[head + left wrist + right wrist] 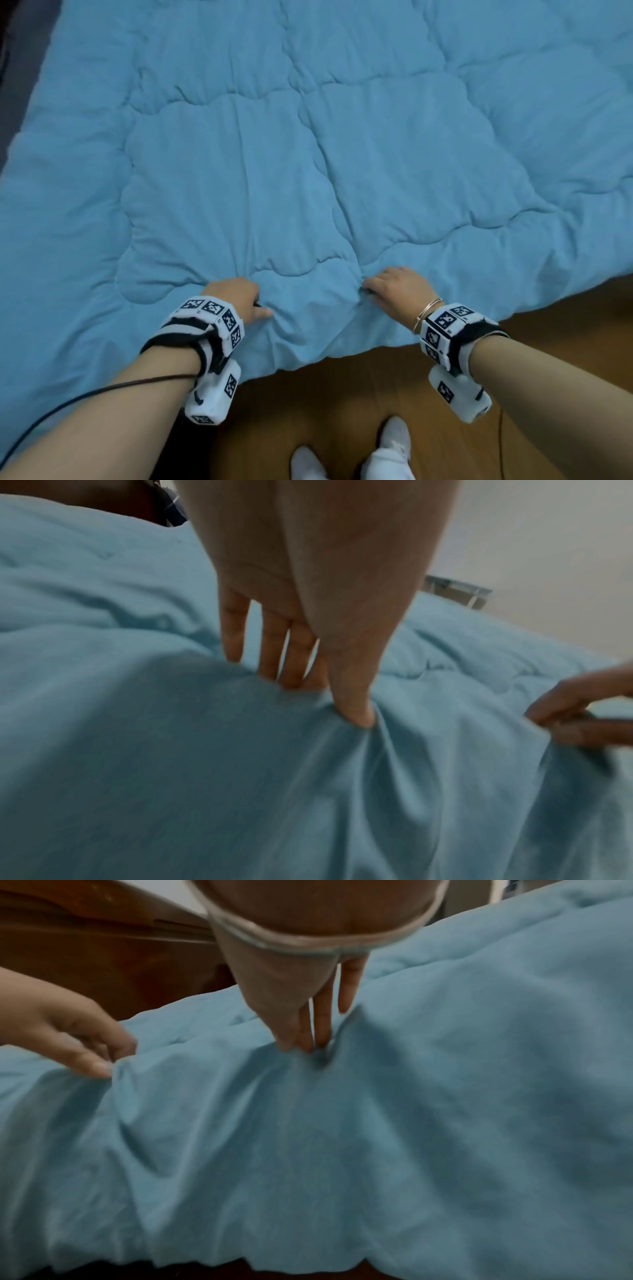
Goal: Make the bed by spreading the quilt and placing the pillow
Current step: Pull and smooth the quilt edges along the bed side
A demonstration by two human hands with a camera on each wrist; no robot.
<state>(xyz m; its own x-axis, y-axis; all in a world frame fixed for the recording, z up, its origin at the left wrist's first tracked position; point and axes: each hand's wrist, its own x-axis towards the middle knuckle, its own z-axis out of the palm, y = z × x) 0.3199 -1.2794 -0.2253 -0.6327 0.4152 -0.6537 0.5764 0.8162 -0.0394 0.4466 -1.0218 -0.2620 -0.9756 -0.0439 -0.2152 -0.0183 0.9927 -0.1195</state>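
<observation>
A light blue quilt (308, 154) lies spread over the bed and fills most of the head view; its near edge hangs toward the floor. My left hand (260, 301) pinches a fold of the quilt close to that edge, thumb against the fabric. About a hand's width to its right, my right hand (370, 291) pinches another fold. In the left wrist view the left hand (322, 699) digs thumb and fingers into the quilt (171, 750). The right wrist view shows the right hand (301, 1042) gathering the quilt (411, 1123) between thumb and fingers. No pillow is in view.
The wooden floor (342, 394) lies below the quilt's edge, with my feet (390, 445) in white on it. A dark cable (68, 407) runs along my left forearm. Dark wooden furniture (103, 961) stands beyond the bed, and a pale wall (548, 547) is on the far side.
</observation>
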